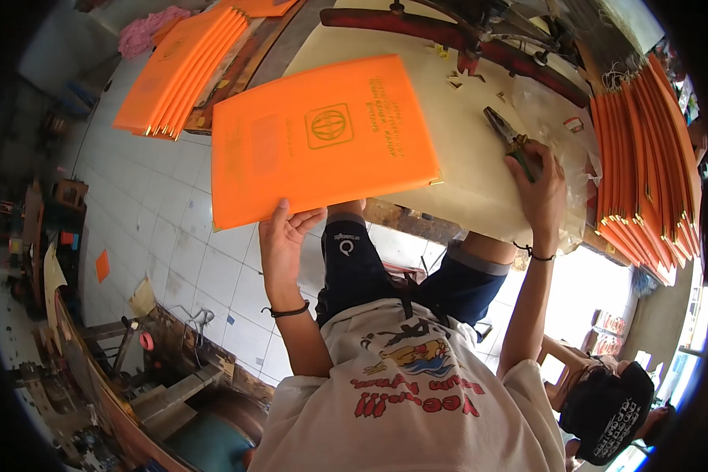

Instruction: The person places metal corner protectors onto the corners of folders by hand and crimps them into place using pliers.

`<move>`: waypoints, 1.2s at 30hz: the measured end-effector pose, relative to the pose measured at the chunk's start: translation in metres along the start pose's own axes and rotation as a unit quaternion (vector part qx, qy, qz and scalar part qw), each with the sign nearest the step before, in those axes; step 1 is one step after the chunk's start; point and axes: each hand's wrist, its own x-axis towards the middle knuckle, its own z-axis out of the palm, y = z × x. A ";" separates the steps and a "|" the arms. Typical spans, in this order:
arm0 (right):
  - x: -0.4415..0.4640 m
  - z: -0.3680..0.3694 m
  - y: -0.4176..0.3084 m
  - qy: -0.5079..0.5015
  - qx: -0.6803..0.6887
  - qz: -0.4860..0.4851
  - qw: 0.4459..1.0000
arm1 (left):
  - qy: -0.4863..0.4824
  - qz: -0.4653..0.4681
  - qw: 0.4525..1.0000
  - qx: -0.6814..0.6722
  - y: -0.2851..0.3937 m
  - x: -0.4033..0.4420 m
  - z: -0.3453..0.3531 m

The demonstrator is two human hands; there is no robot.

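Observation:
An orange folder (291, 149) with gold print and an emblem lies tilted over the worktable's near edge, with a gold metal corner on its right near tip. My left hand (285, 236) is closed on its near edge, the thumb on the cover. To the right, my right hand (541, 182) grips green-handled pliers (517, 144), whose jaws point up and left, apart from the folder. Several small brass metal corners (456, 81) lie loose beyond the pliers on the pale table sheet (472, 165).
Stacked orange folders (645, 157) stand at the right, and another stack (177, 71) sits at the far left. A dark red metal bar (401, 27) crosses the table's back. Clear plastic (558, 118) lies near my right hand. Another person's black cap (610, 409) shows at lower right.

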 end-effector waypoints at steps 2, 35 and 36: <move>-0.001 -0.001 -0.002 -0.004 -0.002 0.009 1.000 | -0.010 -0.008 1.000 0.011 0.000 0.000 -0.001; 0.003 0.003 0.002 0.001 -0.016 0.033 0.999 | -0.119 -0.096 0.988 0.001 -0.022 0.040 0.046; 0.004 0.004 0.004 0.007 -0.014 0.029 0.999 | -0.126 -0.097 0.987 0.009 -0.021 0.040 0.049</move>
